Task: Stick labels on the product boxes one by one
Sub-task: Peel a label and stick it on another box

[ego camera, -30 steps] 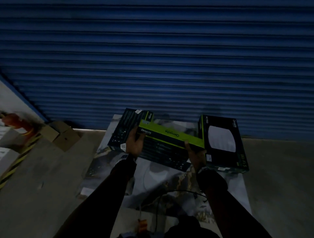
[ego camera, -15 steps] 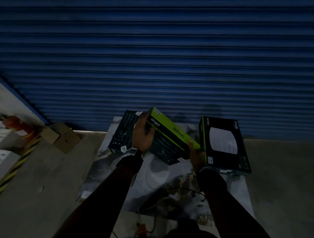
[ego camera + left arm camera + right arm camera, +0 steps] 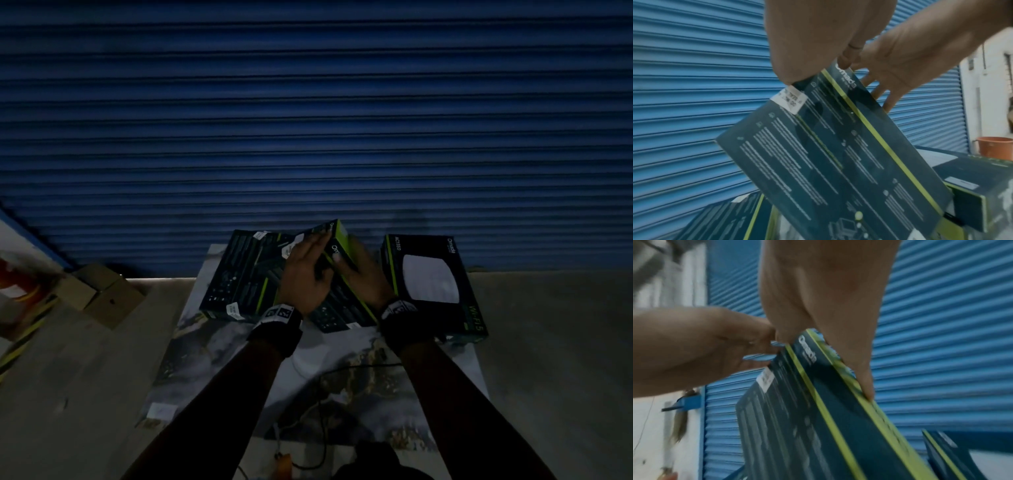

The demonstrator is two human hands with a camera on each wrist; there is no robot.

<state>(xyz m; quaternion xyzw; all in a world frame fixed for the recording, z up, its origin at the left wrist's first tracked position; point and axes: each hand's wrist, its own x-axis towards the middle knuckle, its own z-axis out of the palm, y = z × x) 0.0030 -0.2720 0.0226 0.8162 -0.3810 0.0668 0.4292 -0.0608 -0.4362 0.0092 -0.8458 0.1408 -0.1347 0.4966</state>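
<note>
A dark product box with lime-green edges stands tilted on its long edge on the mat, between two other boxes. My left hand grips its far top corner, fingers on the printed face beside a white label. My right hand holds the same far end from the other side. Its thumb and fingers pinch across the narrow green-edged side. The label sits at the corner of the printed face.
A matching box with white labels lies flat on the left. A box picturing a white disc lies on the right. All rest on a printed mat against a blue roller shutter. Cardboard cartons sit far left, and a cable lies near me.
The box has swung from lying crosswise in front of me to pointing away, tilted up on its edge. Both hands have slid to its far end.
</note>
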